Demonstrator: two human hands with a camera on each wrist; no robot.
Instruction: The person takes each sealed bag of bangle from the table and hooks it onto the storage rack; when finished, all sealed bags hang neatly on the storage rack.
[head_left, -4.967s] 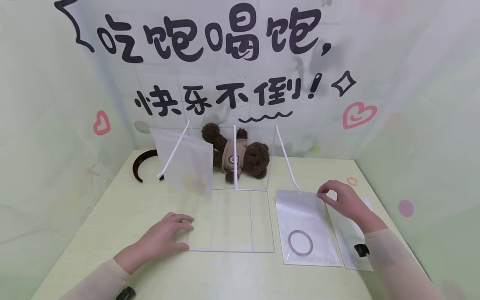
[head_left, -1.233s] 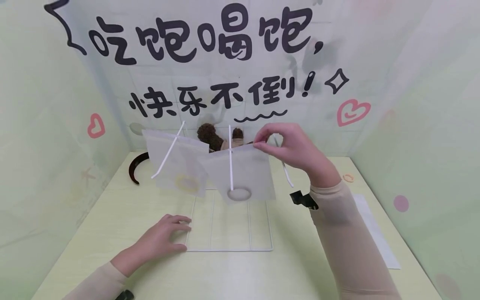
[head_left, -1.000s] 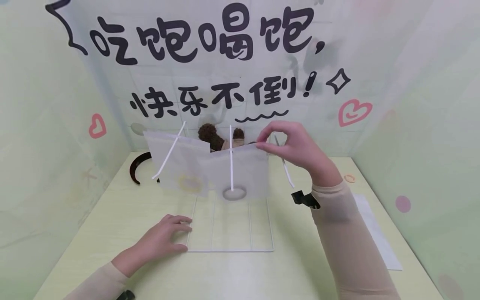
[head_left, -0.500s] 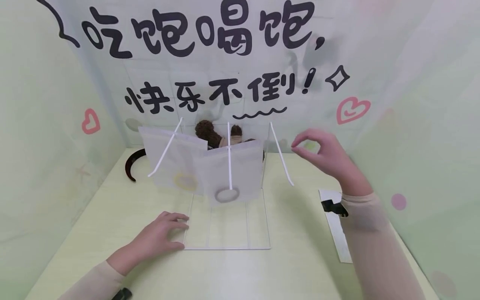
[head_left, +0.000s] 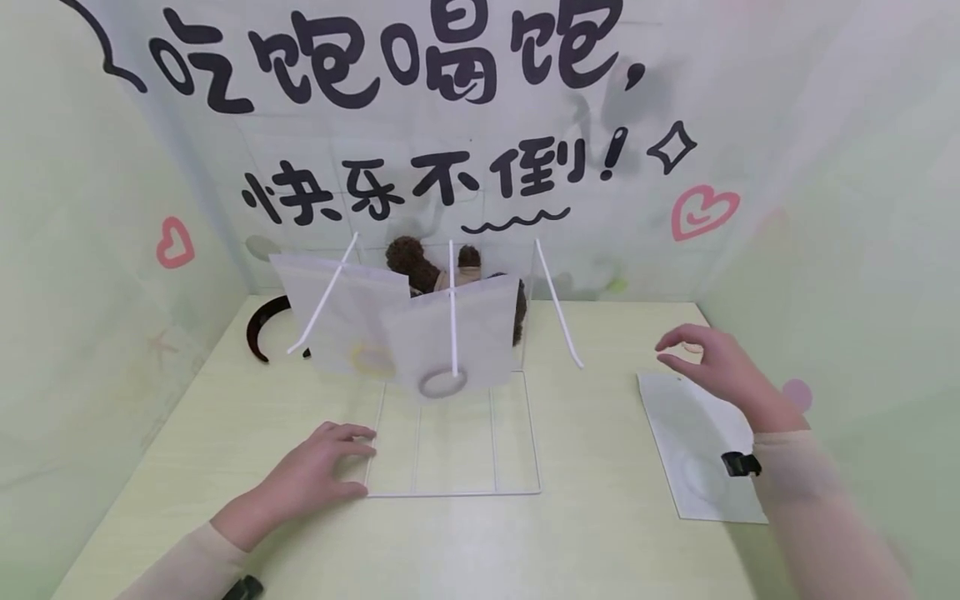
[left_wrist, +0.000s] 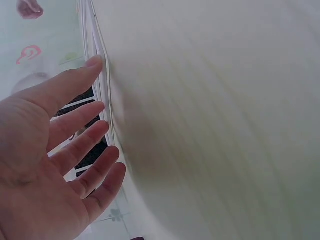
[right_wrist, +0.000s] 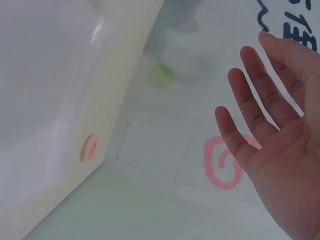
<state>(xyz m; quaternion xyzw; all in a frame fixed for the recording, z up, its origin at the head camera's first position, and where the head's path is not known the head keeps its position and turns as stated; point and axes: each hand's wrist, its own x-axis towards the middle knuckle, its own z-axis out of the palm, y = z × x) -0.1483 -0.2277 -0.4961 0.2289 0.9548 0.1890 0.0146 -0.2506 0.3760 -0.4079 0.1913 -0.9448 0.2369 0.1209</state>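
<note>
A white wire display rack [head_left: 453,496] stands on the table with three long hooks. My left hand [head_left: 303,475] rests at the left side of its base, fingers loosely spread, fingertips touching the wire. One pale zip bag [head_left: 322,292] with a yellowish ring hangs on the left hook. Another bag [head_left: 487,325] hangs on the middle hook, a greyish ring [head_left: 442,382] showing through it. The right hook [head_left: 558,304] carries nothing. My right hand [head_left: 720,371] hovers above a third bag [head_left: 675,442] lying flat, its thumb and fingers apart and holding nothing.
Behind the rack lies a brown plush bear [head_left: 416,265], partly hidden by the bags. A dark headband [head_left: 258,329] lies at the back left. Near the right wall is a small orange ring [right_wrist: 89,148]. Printed curtains enclose the table at the back and sides.
My right hand took the bag with the greyish ring from the table, hung it on the middle hook and let go. It then moved right and down over the remaining bag. The left hand stayed.
</note>
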